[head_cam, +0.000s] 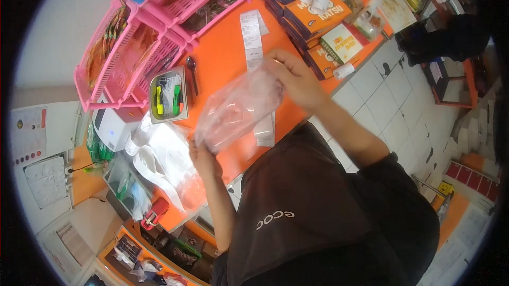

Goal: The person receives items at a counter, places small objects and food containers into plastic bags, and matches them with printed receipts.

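Note:
A clear plastic bag [238,107] is stretched between my two hands above an orange counter [222,39]. My right hand [296,77] grips the bag's upper right end, fingers curled over its edge. At the lower left end, my left hand [204,160] pinches the plastic near a corner. Through the film I see only blurred shapes and glare; whether anything lies inside cannot be made out. Beneath the bag runs a long printed paper receipt [251,35], its lower end showing near the counter's front edge.
Pink stacked baskets [159,35] with packets stand at the back left. Nearer are a metal container [169,116] of highlighters, a spoon [192,71], a white printer [115,125], a paper strip [159,174] and a red stapler [155,213]. Orange food boxes [316,11] are stacked right.

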Action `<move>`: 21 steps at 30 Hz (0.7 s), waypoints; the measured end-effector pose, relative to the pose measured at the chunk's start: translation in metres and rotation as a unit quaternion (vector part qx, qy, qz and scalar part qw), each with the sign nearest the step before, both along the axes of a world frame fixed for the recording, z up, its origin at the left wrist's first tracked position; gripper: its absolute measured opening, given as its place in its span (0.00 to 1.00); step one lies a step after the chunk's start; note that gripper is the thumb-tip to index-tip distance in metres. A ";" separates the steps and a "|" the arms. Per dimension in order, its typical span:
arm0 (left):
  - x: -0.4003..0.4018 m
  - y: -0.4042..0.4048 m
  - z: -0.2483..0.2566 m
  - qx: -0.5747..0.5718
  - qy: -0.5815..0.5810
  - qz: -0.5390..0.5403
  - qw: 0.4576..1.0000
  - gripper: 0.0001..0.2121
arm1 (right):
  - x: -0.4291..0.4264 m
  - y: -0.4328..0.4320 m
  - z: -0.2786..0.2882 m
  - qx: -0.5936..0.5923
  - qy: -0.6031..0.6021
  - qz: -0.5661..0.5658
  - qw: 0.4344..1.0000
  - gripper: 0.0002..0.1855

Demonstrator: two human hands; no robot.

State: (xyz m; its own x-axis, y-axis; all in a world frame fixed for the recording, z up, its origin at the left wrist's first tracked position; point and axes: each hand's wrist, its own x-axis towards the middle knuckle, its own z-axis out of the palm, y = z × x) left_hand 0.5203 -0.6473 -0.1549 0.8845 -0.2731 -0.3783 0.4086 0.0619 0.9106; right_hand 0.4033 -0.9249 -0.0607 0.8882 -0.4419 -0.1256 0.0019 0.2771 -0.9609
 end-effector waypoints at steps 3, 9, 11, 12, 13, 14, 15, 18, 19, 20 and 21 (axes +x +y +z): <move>0.011 0.027 0.014 0.057 -0.096 0.010 0.994 0.09 | -0.033 -0.021 0.001 -0.163 0.050 0.115 0.979 0.22; 0.000 0.010 0.053 0.130 -0.110 -0.038 0.985 0.05 | -0.034 0.044 0.037 -0.501 -0.047 0.097 0.859 0.39; -0.006 -0.004 0.071 0.191 -0.205 -0.089 0.956 0.06 | -0.025 0.058 0.006 -0.583 0.018 0.011 0.812 0.33; -0.009 -0.005 0.076 0.247 -0.295 -0.136 0.913 0.09 | -0.016 0.046 -0.015 -0.491 0.101 0.021 0.865 0.25; -0.009 -0.004 0.080 0.246 -0.295 -0.135 0.913 0.09 | -0.009 0.035 -0.027 -0.393 0.182 0.032 0.901 0.18; -0.008 -0.002 0.082 0.274 -0.336 -0.174 0.884 0.12 | -0.004 0.029 -0.031 -0.396 0.179 0.035 0.900 0.18; -0.009 0.001 0.083 0.303 -0.373 -0.216 0.850 0.16 | -0.002 0.026 -0.034 -0.392 0.149 -0.040 0.907 0.12; -0.014 0.011 0.061 0.230 -0.492 -0.268 0.796 0.17 | 0.001 0.029 -0.040 -0.406 0.117 -0.143 0.895 0.07; -0.018 0.011 0.059 0.194 -0.489 -0.298 0.797 0.18 | 0.000 0.029 -0.043 -0.426 0.115 -0.173 0.881 0.07; -0.019 0.012 0.060 0.150 -0.550 -0.301 0.765 0.15 | -0.002 0.026 -0.049 -0.429 0.119 -0.177 0.878 0.07; -0.024 0.019 0.057 0.148 -0.549 -0.303 0.765 0.15 | -0.003 0.026 -0.055 -0.426 0.107 -0.174 0.881 0.07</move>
State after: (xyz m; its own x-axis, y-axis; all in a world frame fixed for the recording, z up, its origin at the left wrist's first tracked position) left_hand 0.4963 -0.6286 -0.0975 0.4579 -0.8050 0.3772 -0.7408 -0.1110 0.6625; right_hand 0.3998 -0.8992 -0.1154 0.6768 -0.6976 0.2352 -0.2619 -0.5267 -0.8087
